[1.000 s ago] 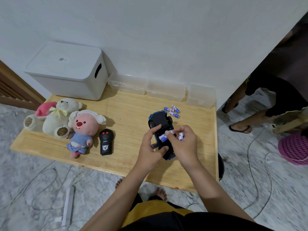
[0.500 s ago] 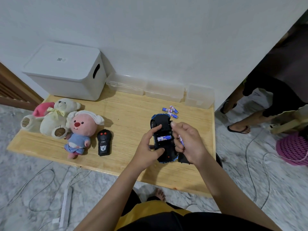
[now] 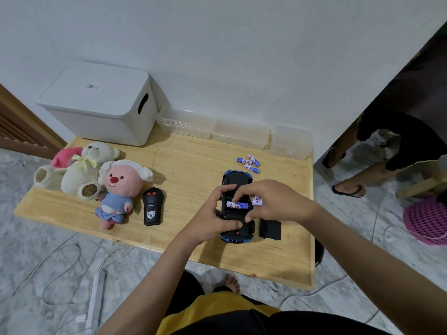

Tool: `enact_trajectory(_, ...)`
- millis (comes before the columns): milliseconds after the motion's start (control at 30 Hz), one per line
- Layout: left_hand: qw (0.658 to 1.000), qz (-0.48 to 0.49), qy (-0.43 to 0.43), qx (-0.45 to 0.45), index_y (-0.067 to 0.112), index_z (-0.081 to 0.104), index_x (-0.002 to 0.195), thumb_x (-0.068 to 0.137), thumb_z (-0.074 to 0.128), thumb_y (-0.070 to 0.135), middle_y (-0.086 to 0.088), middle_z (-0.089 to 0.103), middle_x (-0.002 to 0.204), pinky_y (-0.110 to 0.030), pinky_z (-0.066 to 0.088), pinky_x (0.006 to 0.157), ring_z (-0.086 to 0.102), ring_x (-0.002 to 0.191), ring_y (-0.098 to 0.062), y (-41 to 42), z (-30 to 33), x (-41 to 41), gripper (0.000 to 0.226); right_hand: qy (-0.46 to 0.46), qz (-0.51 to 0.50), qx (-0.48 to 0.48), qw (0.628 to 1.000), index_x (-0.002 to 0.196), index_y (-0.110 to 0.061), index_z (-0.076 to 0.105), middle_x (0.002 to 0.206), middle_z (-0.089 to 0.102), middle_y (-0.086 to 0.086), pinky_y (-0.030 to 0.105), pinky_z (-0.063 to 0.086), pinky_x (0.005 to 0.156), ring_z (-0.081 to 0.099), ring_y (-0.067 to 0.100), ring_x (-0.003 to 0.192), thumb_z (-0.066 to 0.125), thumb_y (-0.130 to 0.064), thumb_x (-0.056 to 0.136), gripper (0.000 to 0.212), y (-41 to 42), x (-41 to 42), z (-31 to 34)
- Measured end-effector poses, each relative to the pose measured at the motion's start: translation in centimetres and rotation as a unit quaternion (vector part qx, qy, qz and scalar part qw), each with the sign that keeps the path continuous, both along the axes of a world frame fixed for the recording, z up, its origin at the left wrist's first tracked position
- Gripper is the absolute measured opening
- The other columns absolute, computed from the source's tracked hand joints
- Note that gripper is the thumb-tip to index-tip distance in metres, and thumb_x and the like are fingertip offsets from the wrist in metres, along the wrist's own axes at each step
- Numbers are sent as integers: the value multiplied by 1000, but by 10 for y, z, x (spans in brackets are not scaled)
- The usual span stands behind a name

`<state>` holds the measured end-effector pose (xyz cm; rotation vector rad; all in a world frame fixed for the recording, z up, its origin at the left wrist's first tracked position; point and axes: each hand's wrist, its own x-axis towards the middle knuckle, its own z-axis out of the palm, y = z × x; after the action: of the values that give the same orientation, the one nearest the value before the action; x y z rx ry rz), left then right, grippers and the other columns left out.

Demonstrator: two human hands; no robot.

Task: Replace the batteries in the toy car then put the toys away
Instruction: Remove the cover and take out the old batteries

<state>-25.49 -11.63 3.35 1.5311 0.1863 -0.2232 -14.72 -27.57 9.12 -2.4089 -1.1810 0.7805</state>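
Note:
The blue and black toy car [image 3: 235, 180] lies upside down on the wooden table [image 3: 188, 165], its battery bay open with one battery [image 3: 238, 205] lying in it. My left hand [image 3: 212, 215] grips the car's left side. My right hand [image 3: 273, 201] reaches over the bay and holds another battery [image 3: 257, 201] in its curled fingers. The black battery cover [image 3: 270, 229] lies just right of the car. Three loose batteries [image 3: 249, 163] lie beyond the car. A black remote [image 3: 152, 206], a pink plush [image 3: 118, 189] and a cream bear [image 3: 84, 170] sit at the left.
A white lidded storage box [image 3: 101, 105] stands at the back left against the wall. Clear plastic bins [image 3: 242, 132] line the back edge. Another person's legs [image 3: 358, 175] stand to the right. Cables and a power strip [image 3: 95, 301] lie on the floor.
My right hand has come back down over the battery bay, with a second battery showing in its fingers. The battery cover now shows beside the car. My left hand keeps hold of the car.

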Motion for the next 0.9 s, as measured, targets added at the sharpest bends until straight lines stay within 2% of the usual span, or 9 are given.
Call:
enact_trajectory(100,999,-46,6,18,31,42,129,65,78,1,1,50,126,-20,52,75,63,92,-1,5,1,2,80,-30,54,-46,997,112,-43,56,103,63,-14,35,47,73,55,10,93,79,-34,70,48,6,5,5)
enact_trajectory(267,996,-81,15,29,35,42,122,67,76,-10,0,50,120,-22,53,72,64,82,-1,8,6,5,78,-54,119,-74,989,111,-45,51,103,63,-12,36,48,67,56,13,92,78,-36,69,50,14,10,4)
enact_trajectory(400,997,-56,29,37,40,46,122,55,83,10,-5,50,124,-38,57,81,63,97,-30,11,2,5,82,-80,153,-90,981,111,-42,52,100,62,-10,28,34,56,54,13,86,78,-38,70,48,18,12,6)
enact_trajectory(467,997,-51,32,43,40,48,119,53,83,11,-7,52,124,-38,57,82,61,100,-35,11,1,5,81,-89,167,-93,978,109,-40,51,96,61,-9,28,33,55,53,14,83,78,-39,70,48,19,12,7)
enact_trajectory(533,997,-54,29,48,40,50,117,54,82,8,-7,53,123,-35,56,80,62,96,-33,11,1,5,78,-90,181,-96,975,108,-38,49,93,60,-8,29,32,54,51,15,80,78,-39,69,48,20,12,6)
enact_trajectory(633,996,-57,35,55,42,51,112,54,82,7,-3,54,118,-35,56,77,60,87,-21,10,1,6,75,-99,200,-103,969,105,-34,47,90,60,-6,28,30,53,48,15,76,78,-39,69,47,23,12,4)
enact_trajectory(733,996,-53,41,54,41,51,114,54,81,5,3,54,111,-36,55,74,57,81,-20,9,1,4,75,-109,207,-98,967,100,-33,45,85,59,-4,29,30,52,48,17,75,78,-36,69,45,24,10,3)
enact_trajectory(900,997,-41,38,52,41,51,118,52,81,12,2,54,113,-33,55,73,58,82,-20,8,0,4,78,-131,207,-80,966,100,-31,44,83,56,-5,30,31,52,49,18,73,77,-34,71,44,21,7,3)
